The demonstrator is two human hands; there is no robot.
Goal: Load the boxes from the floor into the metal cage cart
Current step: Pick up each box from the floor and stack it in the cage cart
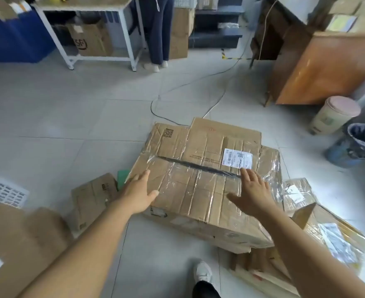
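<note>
Large taped cardboard box [198,179] on the tiled floor [69,117], centre of view, top flaps closed with a dark gap along the seam, clear tape shining across it; white shipping label [237,158] on the far right part of the top, printed square code [168,133] near the far left corner. Left hand [139,193] over the box's near left edge, fingers straight and together, thumb spread, holding nothing; contact with the cardboard not certain. Right hand [252,190] over the top near the right end of the seam, fingers straight and slightly spread, thumb out, nothing held; fingertips just short of the label. Smaller box [91,201] on the floor just left of the big one, green flat piece [122,177] showing between them. Flattened, plastic-wrapped cartons [327,229] lying to the right, partly under the big box's near corner. Blurred cardboard box [16,244] at lower left, white perforated crate [3,193] behind it. White shoe [203,272] at the bottom edge. Far side: white-framed table [95,29] with a carton beneath, a person's dark trousers [158,29] beside it, wooden cabinet [327,67] at right, pink-lidded bin [334,114] and blue bucket [353,147] near it; cables [198,80] trailing across the floor. Cage cart not in view.
</note>
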